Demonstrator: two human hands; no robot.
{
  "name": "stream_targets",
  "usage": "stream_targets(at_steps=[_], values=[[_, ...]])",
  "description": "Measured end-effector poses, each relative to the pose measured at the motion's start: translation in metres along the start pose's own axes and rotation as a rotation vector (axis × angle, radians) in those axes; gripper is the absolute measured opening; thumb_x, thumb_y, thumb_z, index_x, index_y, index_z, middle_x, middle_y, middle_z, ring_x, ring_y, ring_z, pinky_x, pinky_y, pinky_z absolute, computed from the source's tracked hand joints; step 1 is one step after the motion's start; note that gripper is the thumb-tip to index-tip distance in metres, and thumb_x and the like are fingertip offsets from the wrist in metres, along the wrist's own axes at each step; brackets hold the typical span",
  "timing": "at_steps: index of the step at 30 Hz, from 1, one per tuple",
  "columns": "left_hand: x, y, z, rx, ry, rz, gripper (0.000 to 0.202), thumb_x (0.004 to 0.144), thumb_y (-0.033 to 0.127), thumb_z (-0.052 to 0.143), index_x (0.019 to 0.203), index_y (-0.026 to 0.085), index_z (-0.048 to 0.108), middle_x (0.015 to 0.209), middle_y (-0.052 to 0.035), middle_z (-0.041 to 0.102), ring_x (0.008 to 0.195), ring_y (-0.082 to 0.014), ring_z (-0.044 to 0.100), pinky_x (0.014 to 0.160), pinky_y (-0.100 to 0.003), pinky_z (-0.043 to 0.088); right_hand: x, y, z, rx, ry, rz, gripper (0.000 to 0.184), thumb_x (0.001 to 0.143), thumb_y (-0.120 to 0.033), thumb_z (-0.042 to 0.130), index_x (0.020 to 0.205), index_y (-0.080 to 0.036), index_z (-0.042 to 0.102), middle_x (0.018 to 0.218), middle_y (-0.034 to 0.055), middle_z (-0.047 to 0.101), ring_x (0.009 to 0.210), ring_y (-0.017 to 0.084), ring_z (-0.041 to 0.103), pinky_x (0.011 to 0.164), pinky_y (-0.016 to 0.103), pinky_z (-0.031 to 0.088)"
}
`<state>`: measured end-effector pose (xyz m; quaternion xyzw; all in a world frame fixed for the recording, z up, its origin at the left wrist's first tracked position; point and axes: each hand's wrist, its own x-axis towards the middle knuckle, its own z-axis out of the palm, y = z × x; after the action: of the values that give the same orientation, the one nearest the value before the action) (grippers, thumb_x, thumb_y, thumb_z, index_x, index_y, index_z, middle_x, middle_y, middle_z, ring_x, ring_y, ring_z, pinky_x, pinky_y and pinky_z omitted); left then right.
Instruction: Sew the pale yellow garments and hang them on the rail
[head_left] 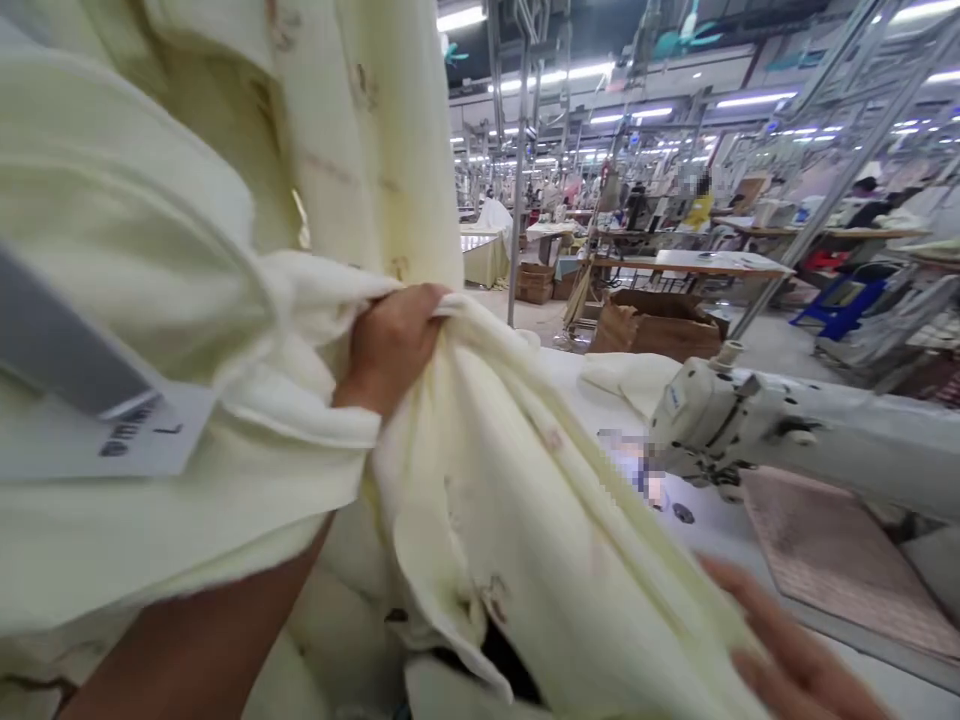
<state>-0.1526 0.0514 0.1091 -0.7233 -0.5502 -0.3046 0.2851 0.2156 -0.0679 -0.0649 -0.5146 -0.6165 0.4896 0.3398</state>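
A white label [82, 442] bears what looks like "L" (the dark lettering [129, 430] beside it is blurred).

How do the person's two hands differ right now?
The left hand is closed around a bunch of pale yellow cloth; the right hand has its fingers extended at the cloth's edge, though blur hides whether it grips. The left hand is near mid-picture, while the right hand is low, nearer the sewing machine, and partly cut off. Both are bare.

fabric [517, 430] left of sewing machine [847, 425]
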Motion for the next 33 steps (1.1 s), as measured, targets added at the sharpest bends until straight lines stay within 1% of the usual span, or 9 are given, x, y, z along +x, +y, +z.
stream_targets(at_steps=[2,5,9,13,18,23,27,30,33], values=[[-0.008,0.003,0.030,0.069,-0.051,-0.032,0.034,0.091,0.024,0.037,0.117,0.009,0.053,0.110,-0.0103,0.056,0.108,-0.0279,0.051,0.096,-0.046,0.035,-0.002,-0.017,-0.044,-0.226,0.347,-0.079,0.073,0.077,-0.056,0.054,0.139,-0.027,0.029,0.105,0.0134,0.064,0.073,0.026,0.066,0.048,0.031,0.056],[-0.049,0.042,0.072,0.013,-0.244,0.015,0.042,0.085,0.019,0.049,0.126,0.012,0.047,0.127,-0.0177,0.048,0.120,-0.0328,0.042,0.103,-0.054,0.024,-0.018,-0.029,-0.055,-0.603,0.670,-0.234,0.057,0.078,-0.052,0.054,0.128,-0.028,0.042,0.105,0.0104,0.063,0.083,0.025,0.064,0.039,0.022,0.052],[-0.119,0.092,0.106,-0.244,-0.685,0.331,0.050,0.084,0.039,0.055,0.129,0.019,0.047,0.135,-0.0147,0.045,0.124,-0.0298,0.042,0.101,-0.045,0.034,-0.041,-0.001,-0.023,-0.800,0.432,-0.413,0.034,0.085,-0.034,0.051,0.119,-0.031,0.050,0.108,0.0025,0.065,0.096,0.020,0.063,0.077,0.025,0.055],[-0.143,0.065,0.121,-0.339,-0.865,0.442,0.063,0.089,0.051,0.043,0.143,0.028,0.021,0.151,-0.0095,0.013,0.136,-0.0297,0.018,0.106,-0.048,0.026,-0.051,0.036,-0.024,-1.021,0.388,-0.480,0.040,0.083,-0.032,0.055,0.123,-0.028,0.051,0.114,0.0024,0.064,0.102,0.021,0.062,0.083,0.031,0.054],[-0.151,0.017,0.119,-0.332,-0.783,0.425,0.060,0.089,0.049,0.045,0.142,0.029,0.024,0.150,-0.0096,0.015,0.135,-0.0298,0.024,0.105,-0.048,0.030,-0.067,0.045,-0.044,-1.124,0.406,-0.304,0.041,0.081,-0.042,0.057,0.119,-0.028,0.055,0.117,0.0035,0.063,0.101,0.024,0.062,0.078,0.037,0.055],[-0.186,0.031,0.097,-0.387,-0.677,0.595,0.079,0.078,0.060,0.053,0.143,0.028,0.021,0.148,-0.0122,0.020,0.133,-0.0335,0.027,0.105,-0.056,0.023,-0.059,0.040,-0.045,-1.072,0.407,-0.265,0.043,0.083,-0.037,0.054,0.124,-0.029,0.051,0.120,0.0041,0.060,0.106,0.023,0.058,0.085,0.036,0.051],[-0.207,0.034,0.090,-0.446,-0.502,0.576,0.055,0.086,0.031,0.052,0.137,0.031,0.033,0.141,-0.0076,0.040,0.129,-0.0259,0.036,0.110,-0.049,0.020,-0.040,0.039,-0.047,-1.045,0.326,-0.281,0.023,0.081,-0.034,0.055,0.103,-0.031,0.064,0.111,0.0046,0.064,0.101,0.024,0.058,0.081,0.038,0.051],[-0.209,0.030,0.079,-0.607,-0.477,0.449,0.037,0.088,0.020,0.040,0.121,0.033,0.052,0.122,-0.0019,0.059,0.115,-0.0196,0.053,0.104,-0.037,0.036,-0.042,0.028,-0.044,-0.788,0.329,-0.254,0.018,0.086,-0.035,0.048,0.083,-0.028,0.065,0.101,0.0048,0.064,0.098,0.023,0.058,0.081,0.036,0.049],[-0.181,0.028,0.053,-0.687,-0.519,0.106,0.027,0.089,0.031,0.038,0.099,0.031,0.063,0.092,0.0028,0.070,0.080,-0.0175,0.067,0.069,-0.023,0.054,-0.053,0.005,-0.039,-0.248,0.256,0.029,0.030,0.088,-0.047,0.040,0.077,-0.026,0.057,0.069,0.0009,0.058,0.061,0.015,0.057,0.055,0.023,0.048]])
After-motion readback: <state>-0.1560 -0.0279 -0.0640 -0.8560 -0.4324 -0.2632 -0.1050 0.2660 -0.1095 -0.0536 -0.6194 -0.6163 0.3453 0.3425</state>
